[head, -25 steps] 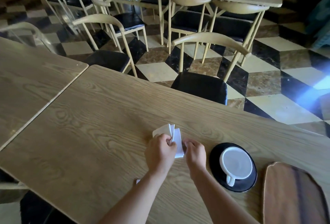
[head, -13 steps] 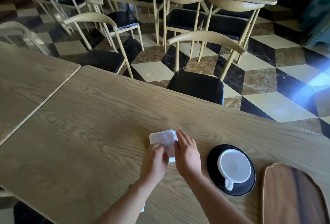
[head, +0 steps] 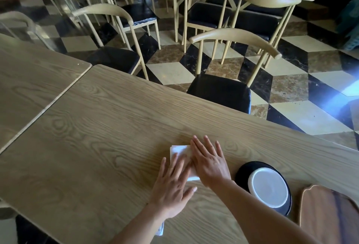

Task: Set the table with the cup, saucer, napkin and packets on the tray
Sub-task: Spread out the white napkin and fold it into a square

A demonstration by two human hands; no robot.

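Both hands, left hand (head: 172, 187) and right hand (head: 209, 161), are lying flat with fingers spread, pressing the white napkin (head: 179, 151) onto the table (head: 97, 136) beside the saucer (head: 242, 170).

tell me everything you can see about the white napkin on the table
The napkin is white, looks like soft paper or cloth, and is folded into a flat rectangle with layered edges showing at its far left corner. It lies flat on the light wooden table, left of the black saucer and apart from it. Both hands press on it with fingers spread: the left hand covers its near left part, the right hand its right side, hiding much of it.
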